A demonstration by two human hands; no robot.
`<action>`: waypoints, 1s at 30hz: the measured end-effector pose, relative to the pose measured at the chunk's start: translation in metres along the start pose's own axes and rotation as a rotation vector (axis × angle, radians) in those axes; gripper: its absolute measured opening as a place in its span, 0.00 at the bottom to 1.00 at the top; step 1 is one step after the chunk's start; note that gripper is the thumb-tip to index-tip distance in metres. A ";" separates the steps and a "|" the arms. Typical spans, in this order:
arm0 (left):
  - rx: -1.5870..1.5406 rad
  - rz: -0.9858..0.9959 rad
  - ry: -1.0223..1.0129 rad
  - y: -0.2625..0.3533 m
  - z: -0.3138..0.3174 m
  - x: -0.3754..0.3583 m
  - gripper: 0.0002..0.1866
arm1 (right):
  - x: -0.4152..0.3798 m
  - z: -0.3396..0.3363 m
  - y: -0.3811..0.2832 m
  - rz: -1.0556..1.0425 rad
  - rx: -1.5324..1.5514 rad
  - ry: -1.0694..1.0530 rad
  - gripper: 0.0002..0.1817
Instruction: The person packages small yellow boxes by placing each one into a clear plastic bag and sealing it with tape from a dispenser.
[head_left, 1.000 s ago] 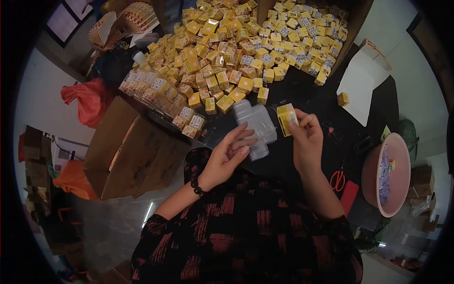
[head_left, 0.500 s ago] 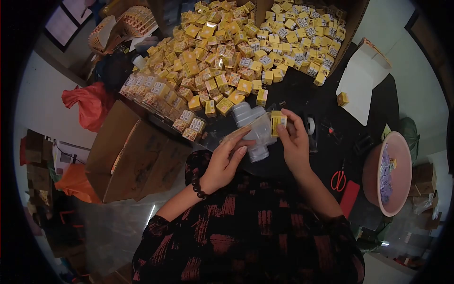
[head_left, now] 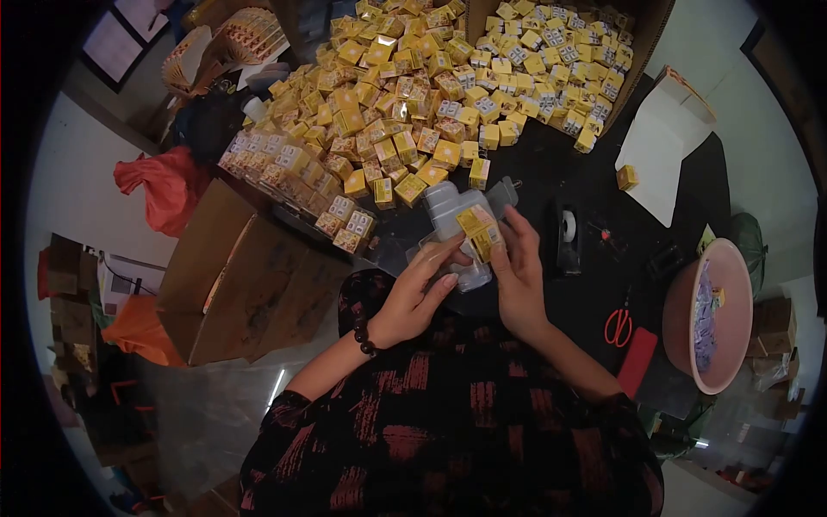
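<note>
A small yellow printed box (head_left: 476,226) is held up in front of me, over clear plastic packaging. My right hand (head_left: 522,280) grips it from the right, thumb on its near side. From the left, the fingers of my left hand (head_left: 417,295) reach the box's lower left edge, curled with the thumb below; their exact contact is partly hidden. Beneath and behind the box lie clear plastic shells (head_left: 442,202) with rounded compartments, and another clear piece (head_left: 503,195) sticks out behind the right fingers.
A large heap of yellow boxes (head_left: 379,95) covers the far table, beside a carton of more boxes (head_left: 551,69). Packed boxes (head_left: 345,226) stand left. On the right are a tape dispenser (head_left: 568,241), red-handled scissors (head_left: 618,327), a pink basin (head_left: 739,319) and a white tray (head_left: 659,146).
The yellow box has moved left and slightly down, and turned, from beside the plastic to over it. My right hand came left with it, uncovering the tape dispenser. My left hand shifted slightly.
</note>
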State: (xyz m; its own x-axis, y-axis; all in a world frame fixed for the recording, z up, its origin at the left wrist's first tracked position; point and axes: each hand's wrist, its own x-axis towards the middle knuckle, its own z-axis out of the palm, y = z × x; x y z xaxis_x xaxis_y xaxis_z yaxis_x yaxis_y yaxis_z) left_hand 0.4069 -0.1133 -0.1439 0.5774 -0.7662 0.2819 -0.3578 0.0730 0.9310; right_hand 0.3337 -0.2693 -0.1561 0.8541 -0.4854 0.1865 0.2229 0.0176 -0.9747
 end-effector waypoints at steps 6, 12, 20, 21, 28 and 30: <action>0.166 -0.761 -0.626 0.007 -0.057 -0.019 0.25 | 0.000 -0.018 0.015 0.222 0.434 -0.110 0.23; -0.213 -0.197 0.101 0.002 -0.020 -0.012 0.23 | -0.004 -0.008 0.019 0.129 0.170 -0.370 0.16; -0.429 -0.154 0.168 -0.021 -0.011 -0.014 0.26 | 0.005 -0.010 0.022 0.049 0.207 -0.432 0.12; -0.431 -0.146 0.162 -0.020 -0.011 -0.013 0.26 | 0.008 -0.011 0.018 0.105 0.275 -0.419 0.11; -0.062 -0.167 0.106 -0.010 -0.014 -0.013 0.29 | 0.015 -0.003 0.022 0.140 -0.009 -0.387 0.08; -0.015 -0.144 0.088 -0.012 -0.015 -0.014 0.29 | 0.015 -0.005 0.022 0.145 -0.004 -0.405 0.09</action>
State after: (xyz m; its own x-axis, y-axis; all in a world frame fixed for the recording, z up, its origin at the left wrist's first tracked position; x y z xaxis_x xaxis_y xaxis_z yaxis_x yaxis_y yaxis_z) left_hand 0.4139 -0.0940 -0.1557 0.6844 -0.7103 0.1645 -0.2565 -0.0233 0.9663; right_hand 0.3496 -0.2805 -0.1754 0.9922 -0.0959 0.0798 0.0855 0.0571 -0.9947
